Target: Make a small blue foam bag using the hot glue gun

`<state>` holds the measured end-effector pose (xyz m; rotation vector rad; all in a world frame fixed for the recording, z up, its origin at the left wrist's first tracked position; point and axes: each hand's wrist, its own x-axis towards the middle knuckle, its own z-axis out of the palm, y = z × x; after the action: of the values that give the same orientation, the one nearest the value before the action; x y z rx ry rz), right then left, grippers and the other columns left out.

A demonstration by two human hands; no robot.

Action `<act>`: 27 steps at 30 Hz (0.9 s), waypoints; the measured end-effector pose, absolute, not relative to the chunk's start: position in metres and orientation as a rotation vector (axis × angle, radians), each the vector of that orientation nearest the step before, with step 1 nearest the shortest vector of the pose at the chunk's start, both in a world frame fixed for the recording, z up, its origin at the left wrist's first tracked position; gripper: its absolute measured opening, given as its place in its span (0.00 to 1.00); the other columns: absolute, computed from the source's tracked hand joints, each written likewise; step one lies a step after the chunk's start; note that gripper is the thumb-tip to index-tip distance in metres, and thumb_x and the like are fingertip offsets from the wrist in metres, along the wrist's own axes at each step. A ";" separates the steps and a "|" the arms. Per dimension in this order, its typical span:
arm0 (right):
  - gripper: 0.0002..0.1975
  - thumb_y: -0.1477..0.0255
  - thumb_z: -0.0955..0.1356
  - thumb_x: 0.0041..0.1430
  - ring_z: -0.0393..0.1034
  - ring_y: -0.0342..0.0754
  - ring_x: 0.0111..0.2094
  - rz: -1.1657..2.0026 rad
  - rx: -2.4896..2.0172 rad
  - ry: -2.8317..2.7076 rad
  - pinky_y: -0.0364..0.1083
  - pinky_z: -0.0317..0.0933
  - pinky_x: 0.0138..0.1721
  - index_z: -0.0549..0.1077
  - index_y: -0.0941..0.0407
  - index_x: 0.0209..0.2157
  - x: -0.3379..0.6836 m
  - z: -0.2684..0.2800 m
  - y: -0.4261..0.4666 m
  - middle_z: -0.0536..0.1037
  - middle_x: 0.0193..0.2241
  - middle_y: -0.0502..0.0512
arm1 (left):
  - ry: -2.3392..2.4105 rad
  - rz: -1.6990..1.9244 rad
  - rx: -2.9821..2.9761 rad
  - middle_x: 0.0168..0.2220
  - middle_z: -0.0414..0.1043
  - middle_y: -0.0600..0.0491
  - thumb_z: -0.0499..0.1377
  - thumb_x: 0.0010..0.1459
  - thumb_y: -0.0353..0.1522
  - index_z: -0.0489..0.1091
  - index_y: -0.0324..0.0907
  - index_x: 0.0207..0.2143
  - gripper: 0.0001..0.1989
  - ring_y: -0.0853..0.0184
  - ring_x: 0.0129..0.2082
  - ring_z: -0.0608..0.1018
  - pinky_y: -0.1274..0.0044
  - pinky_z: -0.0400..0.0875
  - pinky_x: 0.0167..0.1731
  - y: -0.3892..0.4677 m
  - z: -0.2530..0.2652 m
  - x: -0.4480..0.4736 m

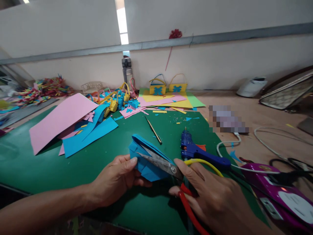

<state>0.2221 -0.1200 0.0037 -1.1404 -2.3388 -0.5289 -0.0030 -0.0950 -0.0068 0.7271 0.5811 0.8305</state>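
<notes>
My left hand pinches a folded blue foam sheet between thumb and fingers, above the green mat. In my right hand are scissors with a red handle; a yellow curved loop, seemingly their other handle, shows beyond my knuckles. The blades are slightly apart and lie across the blue sheet, their tips reaching close to my left thumb. How far the lower blade goes into the folds is hidden. Just past my right hand, a blue glue gun rests on the mat.
A thin pointed stick lies ahead on the green mat. Pink sheets and blue pieces are heaped at left. Small yellow bags stand at the back near a bottle. Cables run to a purple power strip at right.
</notes>
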 end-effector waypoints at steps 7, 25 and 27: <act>0.21 0.61 0.56 0.64 0.70 0.47 0.21 -0.541 -1.139 -2.349 0.44 0.58 0.16 0.68 0.61 0.45 0.223 0.003 -0.120 0.75 0.26 0.56 | 0.595 0.832 0.707 0.31 0.73 0.47 0.58 0.55 0.35 0.72 0.33 0.36 0.13 0.67 0.30 0.75 0.71 0.72 0.36 -0.095 -0.003 -0.001; 0.19 0.64 0.57 0.63 0.70 0.47 0.22 -0.474 -1.134 -2.358 0.43 0.60 0.18 0.67 0.62 0.47 0.226 0.000 -0.122 0.75 0.25 0.55 | 0.558 0.828 0.698 0.31 0.73 0.47 0.58 0.55 0.35 0.72 0.34 0.37 0.12 0.67 0.30 0.75 0.71 0.73 0.35 -0.094 -0.004 -0.001; 0.19 0.64 0.56 0.64 0.70 0.47 0.22 -0.470 -1.130 -2.360 0.43 0.60 0.17 0.67 0.62 0.46 0.226 0.000 -0.121 0.74 0.25 0.55 | 0.561 0.827 0.690 0.31 0.73 0.47 0.58 0.55 0.35 0.72 0.34 0.37 0.12 0.67 0.30 0.75 0.70 0.73 0.35 -0.094 -0.004 -0.001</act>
<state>0.2260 -0.1212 0.0003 -1.1296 -2.3597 -0.4697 -0.0007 -0.0937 -0.0042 0.6904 0.5606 0.8268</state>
